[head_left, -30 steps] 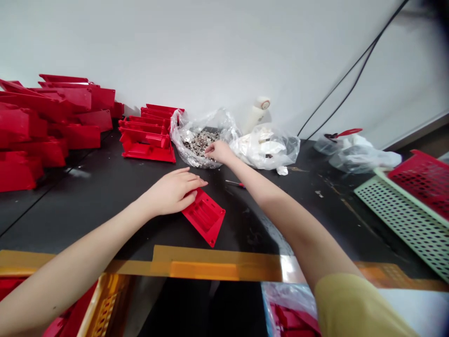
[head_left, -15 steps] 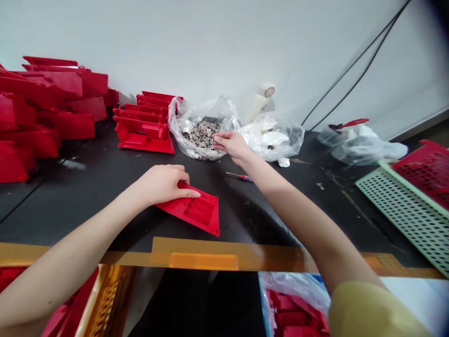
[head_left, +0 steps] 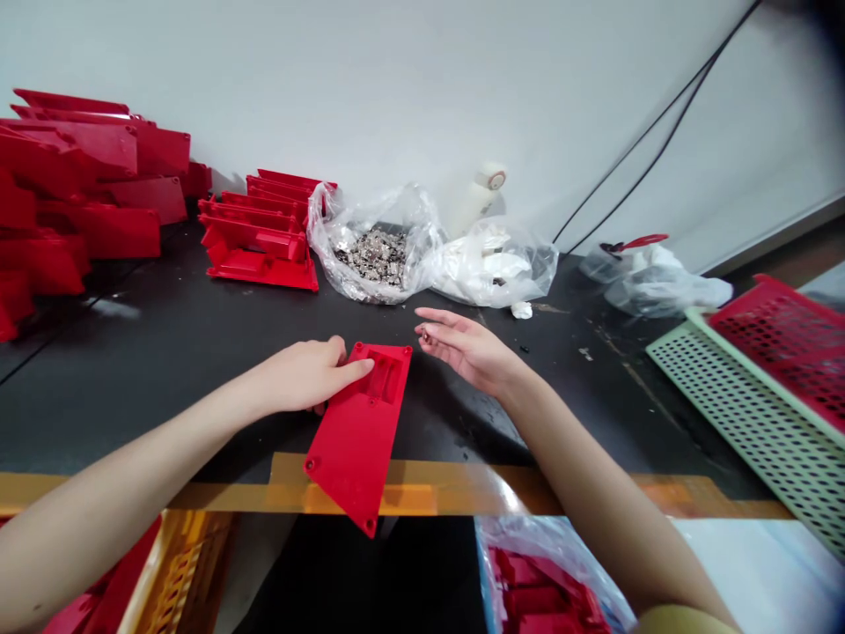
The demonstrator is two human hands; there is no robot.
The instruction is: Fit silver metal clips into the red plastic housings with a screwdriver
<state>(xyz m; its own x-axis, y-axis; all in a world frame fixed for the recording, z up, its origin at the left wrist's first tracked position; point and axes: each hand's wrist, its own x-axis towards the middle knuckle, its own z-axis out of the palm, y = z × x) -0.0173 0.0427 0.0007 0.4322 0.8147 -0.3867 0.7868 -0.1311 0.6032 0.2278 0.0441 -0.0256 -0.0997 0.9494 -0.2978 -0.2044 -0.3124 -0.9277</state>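
Observation:
A flat red plastic part [head_left: 356,440] with a recessed section and corner holes is tilted over the table's front edge. My left hand [head_left: 317,377] grips its upper left side, thumb on top beside the recess. To the right of the part, my right hand [head_left: 466,350] pinches a small metal piece [head_left: 426,335] between thumb and fingers, just above the table. Behind both hands lies an open clear plastic bag [head_left: 323,255] holding many small metal pieces [head_left: 378,255].
Red parts [head_left: 119,189] are piled at the left, with a row of them [head_left: 260,242] beside the bag. Another bag [head_left: 495,269] and a white bottle [head_left: 476,202] stand behind. Green [head_left: 739,405] and red [head_left: 785,335] baskets are at the right. Orange tape [head_left: 283,484] lines the front edge.
My right hand has come back from the bag toward the red part with a small metal piece. My left hand has turned the part so that its recess now faces away from me.

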